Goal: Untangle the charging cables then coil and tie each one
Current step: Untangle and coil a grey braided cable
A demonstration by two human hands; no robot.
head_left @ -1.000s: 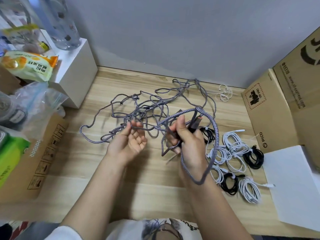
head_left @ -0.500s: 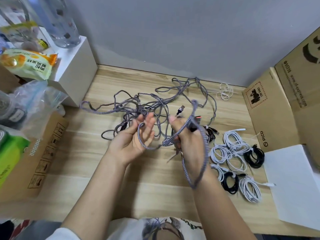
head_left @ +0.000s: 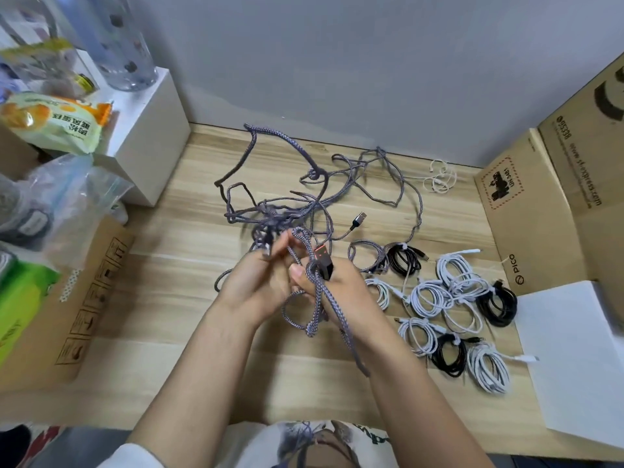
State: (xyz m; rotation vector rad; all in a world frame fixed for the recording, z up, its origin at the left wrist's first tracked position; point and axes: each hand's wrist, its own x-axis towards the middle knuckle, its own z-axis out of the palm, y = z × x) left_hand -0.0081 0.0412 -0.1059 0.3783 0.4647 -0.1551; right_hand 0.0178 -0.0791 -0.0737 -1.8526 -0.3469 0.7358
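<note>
A tangle of grey braided charging cables [head_left: 287, 204] sprawls across the middle of the wooden table [head_left: 189, 332], part of it lifted off the surface. My right hand [head_left: 337, 288] grips a coil of braided cable [head_left: 324, 298] together with its USB plug [head_left: 322, 261], loops hanging down over the wrist. My left hand [head_left: 260, 282] meets it, fingers curled and pinching a strand of the same cable. A loose USB plug [head_left: 359, 219] lies just beyond the hands.
Several coiled and tied white and black cables [head_left: 452, 305] lie to the right. A loose white cable [head_left: 439, 179] sits near the wall. Cardboard boxes [head_left: 540, 204] and a white sheet [head_left: 574, 359] close the right side; a white shelf [head_left: 148, 130], bags and a box crowd the left.
My hands have come together, the left bringing its strand to the right hand's coil. The tangle's left part got pulled in and lifted up toward the wall.
</note>
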